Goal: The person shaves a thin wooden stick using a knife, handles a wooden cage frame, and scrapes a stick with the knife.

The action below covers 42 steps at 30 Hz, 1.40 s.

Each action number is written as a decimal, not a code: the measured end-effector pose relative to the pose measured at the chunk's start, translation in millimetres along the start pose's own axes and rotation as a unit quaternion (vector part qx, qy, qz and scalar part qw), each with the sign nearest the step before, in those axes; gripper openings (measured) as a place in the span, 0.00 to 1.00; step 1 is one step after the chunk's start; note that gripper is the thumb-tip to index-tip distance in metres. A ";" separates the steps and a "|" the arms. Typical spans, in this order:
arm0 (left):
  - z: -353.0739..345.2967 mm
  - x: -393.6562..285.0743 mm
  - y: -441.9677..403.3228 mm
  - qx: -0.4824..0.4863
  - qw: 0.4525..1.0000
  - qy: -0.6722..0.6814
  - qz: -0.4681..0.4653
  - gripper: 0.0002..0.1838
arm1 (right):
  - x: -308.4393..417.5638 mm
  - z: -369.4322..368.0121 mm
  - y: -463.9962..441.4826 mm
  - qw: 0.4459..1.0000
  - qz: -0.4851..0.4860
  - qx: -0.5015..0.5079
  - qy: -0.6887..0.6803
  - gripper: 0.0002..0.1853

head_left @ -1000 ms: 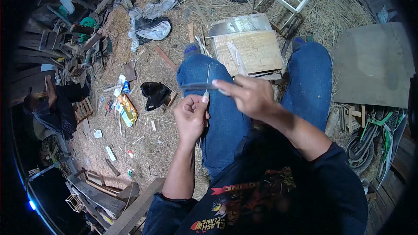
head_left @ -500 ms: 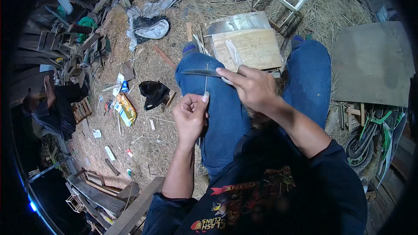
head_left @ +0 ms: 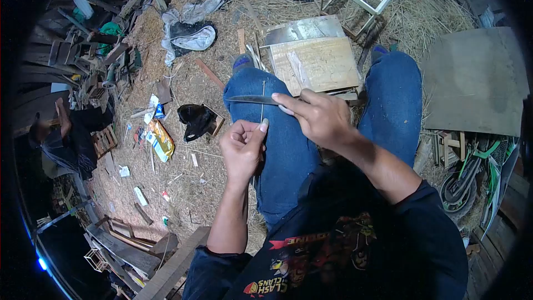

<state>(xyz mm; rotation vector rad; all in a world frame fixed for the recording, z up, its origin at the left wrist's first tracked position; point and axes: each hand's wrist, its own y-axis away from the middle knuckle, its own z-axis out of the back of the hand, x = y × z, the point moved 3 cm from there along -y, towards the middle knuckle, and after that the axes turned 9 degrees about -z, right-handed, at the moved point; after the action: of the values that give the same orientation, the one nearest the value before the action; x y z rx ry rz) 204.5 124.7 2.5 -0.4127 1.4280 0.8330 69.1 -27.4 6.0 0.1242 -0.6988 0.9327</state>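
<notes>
Over my jeans-covered left thigh, my right hand (head_left: 325,116) grips a knife (head_left: 252,99), its index finger stretched along the back of the blade. The blade points left and lies across a thin stick (head_left: 263,90). My left hand (head_left: 242,143) pinches the near end of this stick between thumb and fingers, so it points away from me along the thigh. The knife's handle is mostly hidden in my right hand. Beyond my knees, a wooden board (head_left: 327,64) lies on the ground with a pale strip on top.
Straw and shavings cover the ground. To the left lie a black plastic bag (head_left: 195,121) and a yellow packet (head_left: 161,140). A white wooden frame (head_left: 383,0) stands at the back right. A grey panel (head_left: 474,80) lies right. Another person (head_left: 64,139) sits far left.
My right hand has drawn the knife a little toward me along the stick, closer to my left hand. My left hand stays almost still.
</notes>
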 end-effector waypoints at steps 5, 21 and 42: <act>-1.1 0.2 1.1 -0.001 1.000 0.017 0.002 0.10 | -5.2 -1.4 -1.3 1.000 -0.001 -0.014 0.013 0.18; -0.1 -0.4 -3.3 0.008 1.000 0.014 -0.009 0.10 | -5.5 -6.6 0.0 0.999 0.017 -0.023 0.017 0.18; -1.6 -0.4 -4.1 0.006 1.000 0.001 0.005 0.10 | -6.6 -11.5 5.9 0.999 0.023 -0.047 0.000 0.17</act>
<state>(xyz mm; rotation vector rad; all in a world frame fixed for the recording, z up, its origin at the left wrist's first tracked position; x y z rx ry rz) 206.4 120.8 1.7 -0.3984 1.4381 0.8330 67.6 -23.9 -8.0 0.0240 -0.7469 0.9416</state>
